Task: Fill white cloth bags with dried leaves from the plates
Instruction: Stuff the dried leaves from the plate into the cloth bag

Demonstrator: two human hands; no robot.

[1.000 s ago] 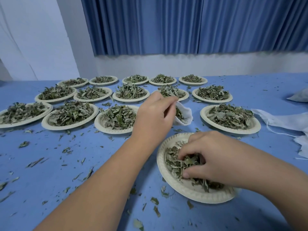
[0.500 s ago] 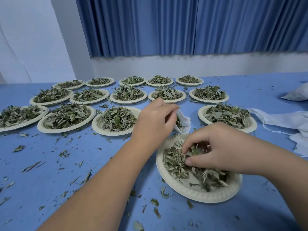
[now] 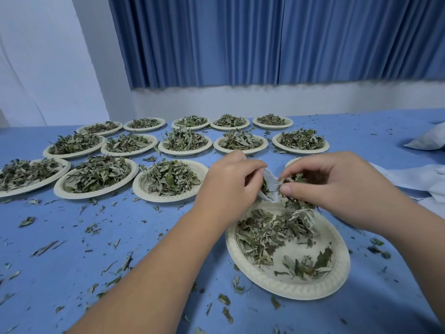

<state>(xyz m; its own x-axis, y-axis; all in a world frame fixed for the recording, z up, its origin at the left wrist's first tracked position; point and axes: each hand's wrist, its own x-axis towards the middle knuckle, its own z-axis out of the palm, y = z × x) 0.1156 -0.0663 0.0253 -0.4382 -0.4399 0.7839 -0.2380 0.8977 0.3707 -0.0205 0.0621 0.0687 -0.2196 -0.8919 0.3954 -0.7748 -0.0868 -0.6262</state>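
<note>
The left hand [image 3: 231, 186] was raised just above the far edge of the nearest paper plate [image 3: 289, 294], its fingers curled and pinching the rim of a small white cloth bag [image 3: 270, 186] so that the mouth gaped towards the right. Some leaves showed inside the bag. The right hand [image 3: 337, 189] was at that mouth, thumb and fingers bent round a clump of dried leaves [image 3: 295, 178], with loose strands hanging from the clump down to the plate. The plate lay on the blue counter [image 3: 144, 249], about half covered: a heap of dried leaves [image 3: 260, 233] on its left and far side, a few sprigs near its front rim, bare paper between.

Beyond the hands, other paper plates [image 3: 168, 198] heaped with leaves lay in three rows across the counter; one was mostly hidden behind the right hand. Leaf crumbs [image 3: 92, 229] were scattered over the counter around the plates. At the right edge lay flat white cloth [image 3: 409, 177], and farther back a plump white bag [image 3: 426, 141]. A pleated blue curtain [image 3: 265, 39] hung over the white wall behind.
</note>
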